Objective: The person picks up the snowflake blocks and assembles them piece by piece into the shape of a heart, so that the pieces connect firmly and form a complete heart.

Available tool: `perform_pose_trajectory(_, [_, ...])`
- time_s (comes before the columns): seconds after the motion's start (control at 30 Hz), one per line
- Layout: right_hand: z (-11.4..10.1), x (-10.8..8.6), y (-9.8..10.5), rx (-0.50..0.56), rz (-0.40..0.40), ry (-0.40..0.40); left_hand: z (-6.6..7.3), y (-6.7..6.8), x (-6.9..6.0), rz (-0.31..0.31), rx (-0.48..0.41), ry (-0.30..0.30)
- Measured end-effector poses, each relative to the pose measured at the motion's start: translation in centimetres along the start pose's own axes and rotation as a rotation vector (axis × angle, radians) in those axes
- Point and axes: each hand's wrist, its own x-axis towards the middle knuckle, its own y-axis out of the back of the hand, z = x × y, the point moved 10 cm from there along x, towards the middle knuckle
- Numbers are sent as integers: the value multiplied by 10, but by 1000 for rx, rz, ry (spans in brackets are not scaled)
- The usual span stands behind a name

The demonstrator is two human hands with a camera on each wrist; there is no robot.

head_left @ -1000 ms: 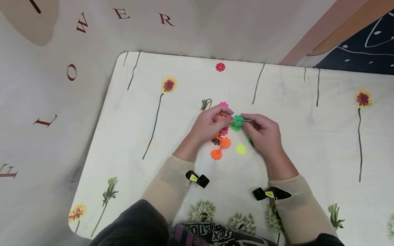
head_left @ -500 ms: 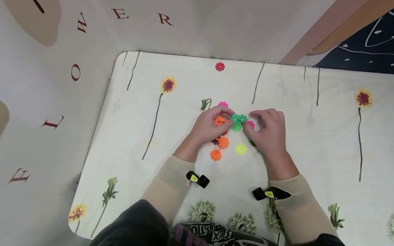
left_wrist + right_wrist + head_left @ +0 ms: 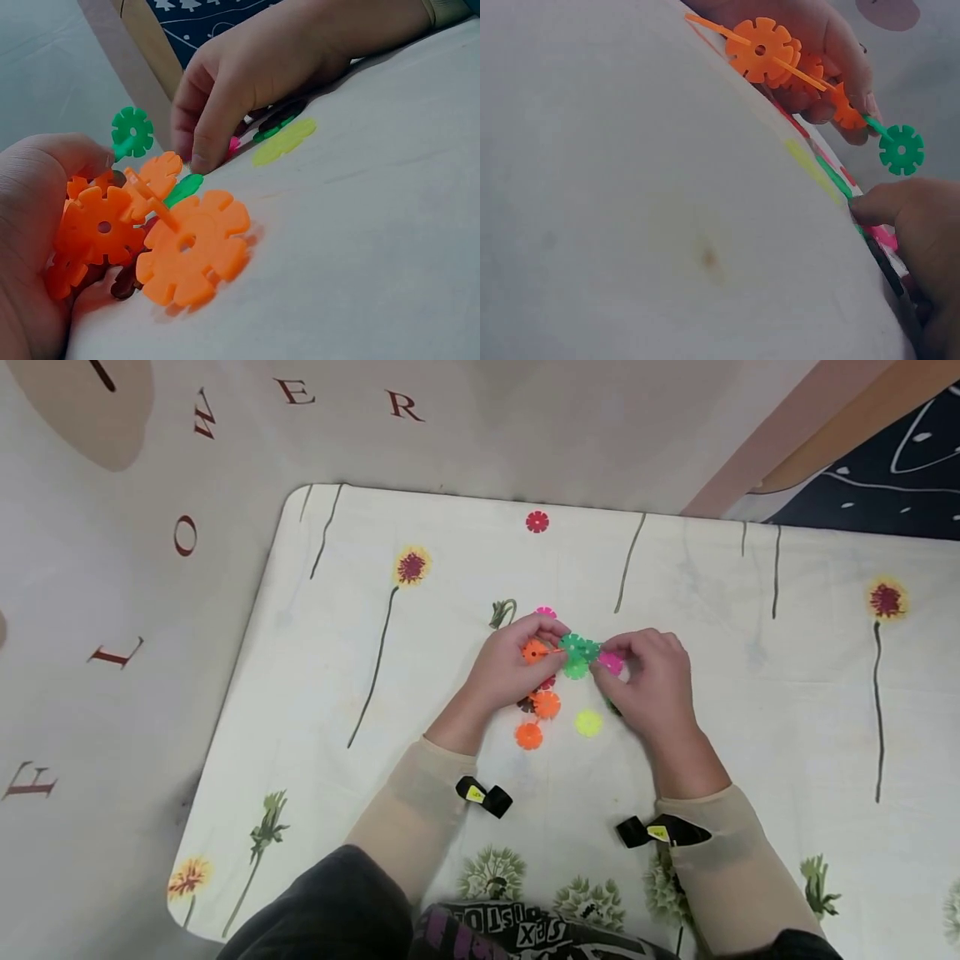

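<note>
My left hand (image 3: pixel 513 664) holds a joined cluster of notched plastic discs. Orange discs (image 3: pixel 105 226) make up most of it, and a green disc (image 3: pixel 901 150) stands out at its tip, above the cloth. A lighter green disc (image 3: pixel 576 670) lies flat under that tip. My right hand (image 3: pixel 651 681) is low at this flat disc, its thumb at the edge and the index fingertip apart from the thumb. A pink disc (image 3: pixel 611 663) shows between index finger and thumb. Whether the right fingertips grip anything is partly hidden.
Close by lie a yellow disc (image 3: pixel 588 723), an orange disc (image 3: pixel 528 736) and a dark disc (image 3: pixel 279 124), partly under my right hand. A red disc (image 3: pixel 537 522) lies near the far edge of the flower-printed tablecloth (image 3: pixel 465 560). A wall stands behind.
My right hand has let go of the green piece at the cluster's tip and drawn slightly right, then come back beside it. The cluster has turned a little; my left hand keeps its hold.
</note>
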Motion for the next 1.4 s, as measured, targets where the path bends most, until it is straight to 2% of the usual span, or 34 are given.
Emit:
perform_pose_trajectory(0.17, [-8,-4,5,211,75,86,-1,0,0,7,-5,-5])
perform_pose_trajectory(0.23, [-7,-4,9,289,119,87,-1,0,0,12,-6,-4])
perform_pose_trajectory(0.3, [-2,-4,14,362,175,55,-2,1,0,18,-3,-2])
perform_pose_trajectory(0.43, [15,-5,24,518,297,-67,-1,1,0,21,11,-8])
perform_pose_trajectory(0.6, [24,-5,28,630,372,-155,2,0,0,3,18,-24])
perform_pose_trajectory(0.73, [24,-5,27,706,377,-171,4,-2,-1,-19,46,-38])
perform_pose_trajectory(0.83, [24,-6,25,730,352,-177,4,-4,-1,-29,66,-49])
perform_pose_trajectory(1.1, [21,-6,21,675,299,-189,4,-3,-1,-23,72,-41])
perform_pose_trajectory(1.33, [22,-5,16,845,287,-179,2,0,0,10,5,-24])
perform_pose_trajectory(1.4, [23,-4,16,863,296,-178,2,1,0,13,-15,-27])
